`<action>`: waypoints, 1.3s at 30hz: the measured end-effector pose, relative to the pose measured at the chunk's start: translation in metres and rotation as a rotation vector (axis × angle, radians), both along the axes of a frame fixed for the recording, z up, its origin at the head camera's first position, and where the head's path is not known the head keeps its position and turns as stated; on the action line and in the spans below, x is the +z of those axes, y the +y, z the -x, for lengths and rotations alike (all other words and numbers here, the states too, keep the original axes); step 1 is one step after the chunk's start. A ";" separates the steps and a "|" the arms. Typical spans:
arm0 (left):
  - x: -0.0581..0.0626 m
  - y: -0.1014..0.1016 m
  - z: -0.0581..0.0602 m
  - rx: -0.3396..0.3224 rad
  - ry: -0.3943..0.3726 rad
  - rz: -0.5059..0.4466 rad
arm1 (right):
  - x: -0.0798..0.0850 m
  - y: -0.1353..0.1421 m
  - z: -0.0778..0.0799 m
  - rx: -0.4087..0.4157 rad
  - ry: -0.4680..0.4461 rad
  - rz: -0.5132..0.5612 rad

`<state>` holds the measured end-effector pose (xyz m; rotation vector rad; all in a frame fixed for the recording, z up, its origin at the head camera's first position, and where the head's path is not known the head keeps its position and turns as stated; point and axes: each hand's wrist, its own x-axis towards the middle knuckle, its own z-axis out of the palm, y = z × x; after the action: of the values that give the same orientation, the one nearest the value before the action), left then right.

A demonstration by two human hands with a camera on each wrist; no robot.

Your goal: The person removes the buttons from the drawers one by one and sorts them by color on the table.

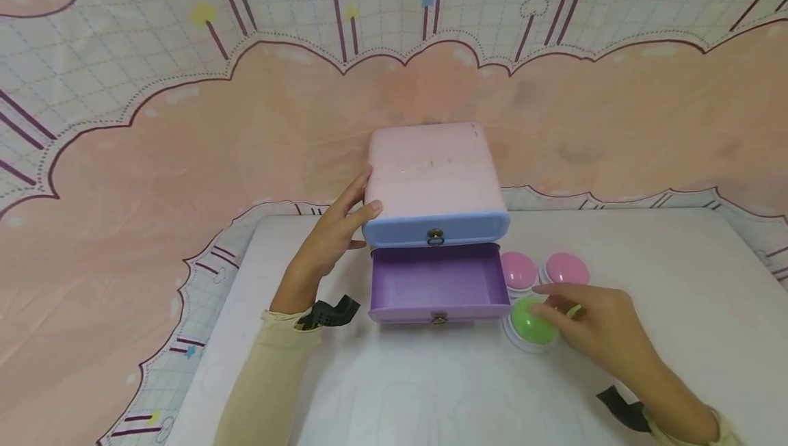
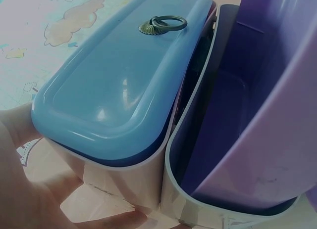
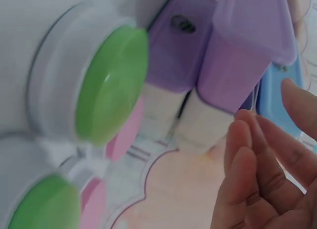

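Observation:
A small drawer cabinet (image 1: 434, 169) with a pink top stands at the middle of the table. Its blue top drawer (image 1: 406, 230) is closed; below it the purple drawer (image 1: 437, 282) is pulled out, its visible inside bare. My left hand (image 1: 332, 234) rests along the cabinet's left side, thumb at the top front corner. My right hand (image 1: 594, 323) hovers by a green-domed push button (image 1: 534, 323), thumb and forefinger apart, holding nothing. In the right wrist view, its fingers (image 3: 270, 164) are loosely bent near the open drawer.
Behind the green button are two pink-domed buttons (image 1: 519, 270) on white bases. A second green button (image 3: 44, 204) is mostly hidden by my right hand in the head view. Another purple drawer (image 3: 173, 56) is closed below the open one. A patterned cloth (image 1: 308, 124) hangs behind the white table (image 1: 394, 391).

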<state>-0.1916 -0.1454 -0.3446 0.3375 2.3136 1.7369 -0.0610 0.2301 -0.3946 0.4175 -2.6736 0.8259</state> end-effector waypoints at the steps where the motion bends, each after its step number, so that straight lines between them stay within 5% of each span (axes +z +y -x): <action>1: 0.000 0.000 0.000 0.001 -0.001 -0.002 | 0.001 -0.003 0.000 0.012 0.013 0.020; 16: 0.001 0.000 -0.001 0.000 0.000 -0.003 | 0.000 -0.030 0.008 0.175 0.042 0.145; 39: 0.000 0.000 0.000 0.002 -0.015 -0.022 | -0.008 -0.035 0.018 0.204 -0.028 0.326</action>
<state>-0.1915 -0.1454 -0.3447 0.3252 2.2861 1.7611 -0.0790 0.1955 -0.4029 0.6039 -2.4841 1.3110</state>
